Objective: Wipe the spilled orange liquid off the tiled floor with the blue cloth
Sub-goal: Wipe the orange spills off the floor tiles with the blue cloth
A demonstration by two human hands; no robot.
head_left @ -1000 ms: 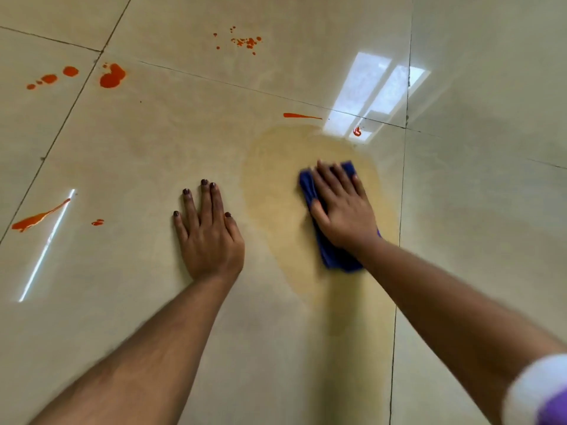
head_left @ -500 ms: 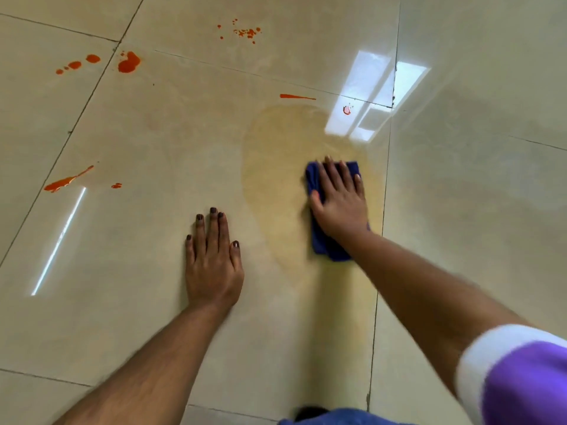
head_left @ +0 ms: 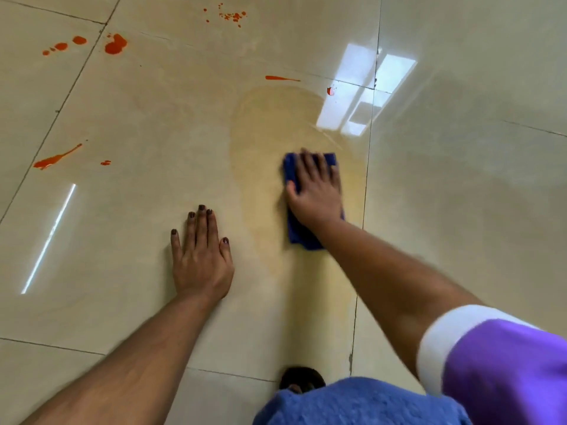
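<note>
**Mid-wipe: cloth on the smear, bright drops untouched**

Right hand (head_left: 316, 188) lies flat on the cloth (head_left: 302, 237), fingers spread and fairly straight, pressing it to the floor (head_left: 460, 210). Hand is motion-blurred. Cloth is folded into a pad; it shows past the fingertips and below the wrist. It sits inside a pale yellow smear (head_left: 270, 142), just left of a grout line.

Left hand (head_left: 201, 256) is planted flat on a dry-looking tile, fingers extended and close together, holding nothing. Appears to be bracing the body. The hands are apart, the smear's left edge between them.

Step in hand, as I judge it: scrubbing out the thinned film of an already spread puddle. Task is well short of done. Bright orange liquid remains: a streak (head_left: 282, 78) and a small drop (head_left: 330, 91) at the smear's far edge, splatter (head_left: 231, 16) farther off, blobs (head_left: 115, 44) at far left, and a long streak (head_left: 56, 157) with a dot on the left.

Next move likely calls for reaching forward to the streak and drop, then shifting left. A fresh cloth face may be needed, or it will only spread colour.

Containers: none in view. Blue fabric (head_left: 352, 403) and a purple sleeve (head_left: 506, 372) at bottom right.
</note>
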